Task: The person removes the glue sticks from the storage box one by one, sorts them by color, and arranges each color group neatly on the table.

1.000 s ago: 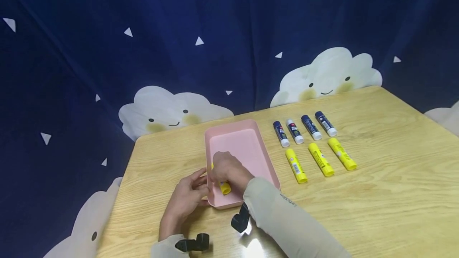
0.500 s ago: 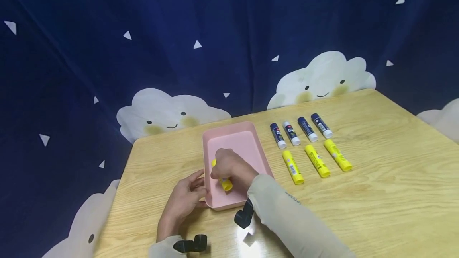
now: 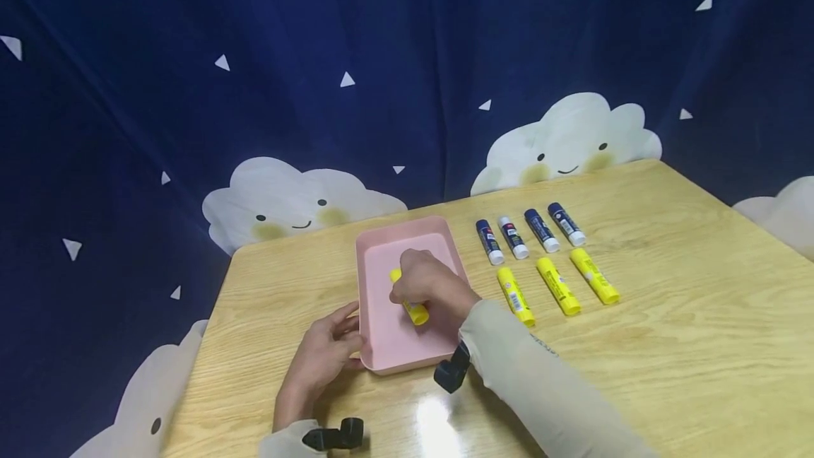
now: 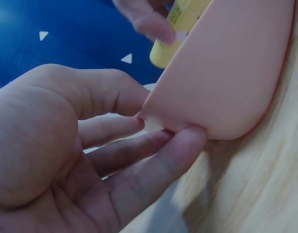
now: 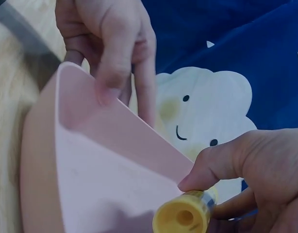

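My left hand (image 3: 323, 350) pinches the side wall of a pink plastic tray (image 3: 389, 355), thumb inside and fingers outside, near its front left corner. My right hand (image 3: 425, 278) holds a yellow glue stick (image 3: 417, 314) over the tray. In the right wrist view, the thumb and fingers close round the glue stick (image 5: 183, 216), whose hollow end faces the camera. From the left wrist view, part of the glue stick (image 4: 185, 19) shows above the tray wall. In the head view, my right hand covers its middle.
Right of the tray, several blue glue sticks with white ends (image 3: 512, 237) lie in a row. Nearer me lies a row of three yellow glue sticks (image 3: 558, 286). The wooden table (image 3: 668, 345) ends at a dark blue curtain (image 3: 356, 20) with clouds.
My right hand has carried the yellow glue stick from the tray's left wall towards its middle, right and slightly away from me. My left hand keeps its place on the tray wall.
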The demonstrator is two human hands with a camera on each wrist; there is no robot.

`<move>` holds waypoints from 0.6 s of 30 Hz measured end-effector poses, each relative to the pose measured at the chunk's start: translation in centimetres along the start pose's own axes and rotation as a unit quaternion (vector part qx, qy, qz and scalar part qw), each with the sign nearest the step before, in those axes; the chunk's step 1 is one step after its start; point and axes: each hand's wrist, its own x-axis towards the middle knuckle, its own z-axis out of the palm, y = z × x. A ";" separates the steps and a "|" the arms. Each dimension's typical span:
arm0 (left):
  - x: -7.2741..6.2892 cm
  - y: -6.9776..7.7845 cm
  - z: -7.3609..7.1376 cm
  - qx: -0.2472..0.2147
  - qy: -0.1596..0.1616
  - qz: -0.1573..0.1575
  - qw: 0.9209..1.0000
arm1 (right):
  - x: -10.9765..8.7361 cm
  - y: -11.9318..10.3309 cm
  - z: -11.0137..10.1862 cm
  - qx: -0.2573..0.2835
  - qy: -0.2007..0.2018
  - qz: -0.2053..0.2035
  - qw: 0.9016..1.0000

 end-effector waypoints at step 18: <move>0.0 0.1 0.0 -0.003 0.003 0.002 1.000 | -1.2 4.0 -5.5 0.057 0.025 0.020 0.998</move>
